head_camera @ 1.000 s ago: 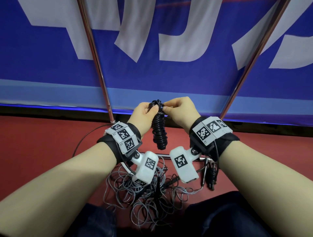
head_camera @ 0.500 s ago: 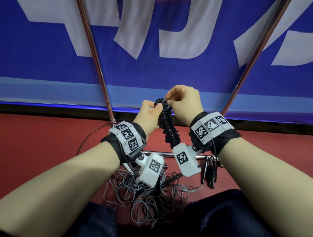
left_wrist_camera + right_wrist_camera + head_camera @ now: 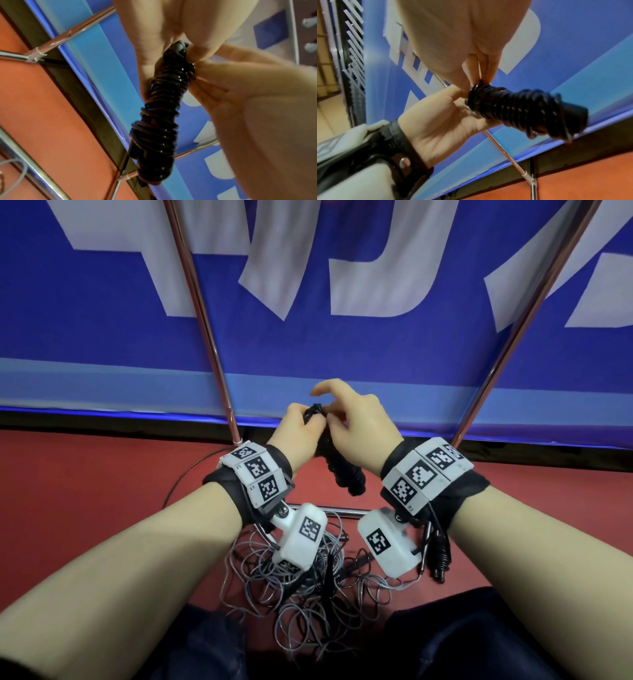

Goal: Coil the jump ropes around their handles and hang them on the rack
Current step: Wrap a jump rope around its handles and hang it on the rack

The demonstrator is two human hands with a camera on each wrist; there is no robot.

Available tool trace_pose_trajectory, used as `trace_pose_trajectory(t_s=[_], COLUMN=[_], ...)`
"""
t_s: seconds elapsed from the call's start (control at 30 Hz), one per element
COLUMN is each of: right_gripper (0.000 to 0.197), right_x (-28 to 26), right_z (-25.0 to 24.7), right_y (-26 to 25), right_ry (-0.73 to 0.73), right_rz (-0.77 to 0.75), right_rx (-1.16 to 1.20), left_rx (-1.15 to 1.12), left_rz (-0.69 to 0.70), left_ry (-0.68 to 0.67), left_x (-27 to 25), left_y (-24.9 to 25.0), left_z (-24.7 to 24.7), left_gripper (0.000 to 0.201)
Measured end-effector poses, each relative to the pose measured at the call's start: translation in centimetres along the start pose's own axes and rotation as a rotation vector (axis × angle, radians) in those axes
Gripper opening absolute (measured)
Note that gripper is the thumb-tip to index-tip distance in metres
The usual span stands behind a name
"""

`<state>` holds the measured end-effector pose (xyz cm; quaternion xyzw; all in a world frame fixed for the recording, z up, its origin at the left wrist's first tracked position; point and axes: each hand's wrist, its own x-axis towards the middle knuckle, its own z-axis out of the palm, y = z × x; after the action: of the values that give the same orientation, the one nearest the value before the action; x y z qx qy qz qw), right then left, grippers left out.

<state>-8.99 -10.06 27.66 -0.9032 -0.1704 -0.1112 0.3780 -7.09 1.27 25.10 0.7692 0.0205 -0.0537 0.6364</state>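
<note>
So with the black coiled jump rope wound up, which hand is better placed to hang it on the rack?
Probably the left hand: it grips the black coiled jump rope, while the right hand only pinches its top end.

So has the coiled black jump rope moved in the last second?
Yes. The coiled jump rope tilted, its lower end swinging right toward the right pole, while both hands pinch its top.

No word or number reads in full: the blue fabric banner (image 3: pixel 376 347) at twelve o'clock bears large cropped white characters; wrist-band tiles (image 3: pixel 257 470) carry black-and-white square codes.
</note>
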Motion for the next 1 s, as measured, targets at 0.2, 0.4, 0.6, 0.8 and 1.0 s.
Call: trace_pose_trajectory(t_s=[0.2,0.4,0.6,0.8,1.0], right_gripper=[0.065,0.039,0.056,0.056,0.046], right_x=[0.0,-0.6,0.1,-0.4,-0.6], right_z=[-0.3,0.6,1.1,1.0,0.8], right_y=[1.9,2.5,2.2,2.9,2.7], right_ry=[-0.166,-0.221,-0.151,-0.145,-0.061], right_rz=[0.252,0.292,0.234,0.147,0.076], right_rx=[0.268,0.440,0.313,0.167,0.086], left_rx=[-0.313,-0.342,-0.220,-0.146,-0.293], left_rz=[-0.062,-0.039,-0.025,-0.113,-0.160], left_ry=[-0.142,-0.156,-0.046,-0.126,-0.068], left_x=[-1.3,-2.3,-1.4,-1.1,-0.6], left_y=[2.8,3.1,3.2,2.5,2.1], left_z=[-0.7,-0.5,-1.2,-1.2,-1.4], left_gripper=[0.027,0.047,0.026,0.029,0.028])
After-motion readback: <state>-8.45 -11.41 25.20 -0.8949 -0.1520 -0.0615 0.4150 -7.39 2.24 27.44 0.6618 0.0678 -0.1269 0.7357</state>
